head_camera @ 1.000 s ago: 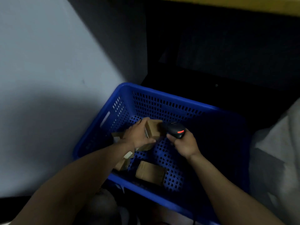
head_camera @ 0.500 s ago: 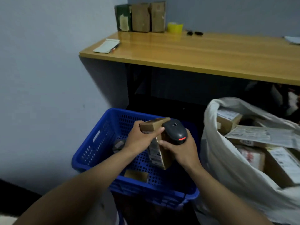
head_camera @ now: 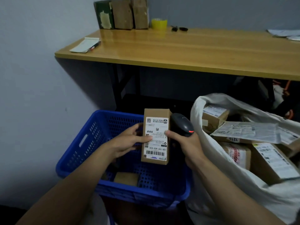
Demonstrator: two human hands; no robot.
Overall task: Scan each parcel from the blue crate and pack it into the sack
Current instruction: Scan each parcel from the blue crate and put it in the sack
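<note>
A small brown cardboard parcel [head_camera: 155,116] with a white shipping label stands upright above the blue crate [head_camera: 84,143], label facing me. My left hand [head_camera: 128,143] grips its left side, thumb across the label. My right hand [head_camera: 186,145] holds a black barcode scanner [head_camera: 181,125] with a red light, and its thumb touches the parcel's right edge. Another brown parcel [head_camera: 126,178] lies on the crate floor. The white sack [head_camera: 203,159] stands open at the right, holding several labelled boxes.
A wooden table [head_camera: 186,51] spans the back, carrying a notepad with pen [head_camera: 84,45], a yellow tape roll [head_camera: 159,24] and brown boxes [head_camera: 129,13] against the wall. Dark space lies under the table. A grey wall is at the left.
The parcel has come up out of the crate and turned so its label faces me. The scanner moved to its right side. My view rose from the crate to the table and sack.
</note>
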